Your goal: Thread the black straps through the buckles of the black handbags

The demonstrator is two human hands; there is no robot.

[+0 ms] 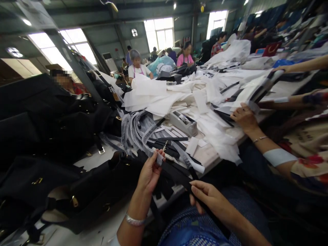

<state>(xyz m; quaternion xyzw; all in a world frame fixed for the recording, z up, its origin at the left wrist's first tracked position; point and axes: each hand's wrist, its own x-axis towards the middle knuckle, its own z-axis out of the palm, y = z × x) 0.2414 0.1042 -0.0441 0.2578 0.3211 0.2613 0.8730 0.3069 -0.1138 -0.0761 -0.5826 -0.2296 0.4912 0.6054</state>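
A long black strap (176, 172) runs between my two hands above the table's front edge. My left hand (151, 171) pinches its upper end, where a piece of clear plastic film (160, 159) shows at the fingertips. Lower down, my right hand (208, 194) grips the strap between thumb and fingers, and its tail hangs over my lap. Just beyond my left hand lie a coil of plastic-wrapped straps (137, 128) and more loose black strips (174, 139). A grey tape dispenser (183, 123) stands behind them.
Black bags (89, 188) with gold fittings are heaped at the left. White sheets (153, 92) cover the table's middle. At right, a co-worker's hand (244, 118) holds a black and white piece. Other people sit farther back. A slanted post (77, 65) rises at left.
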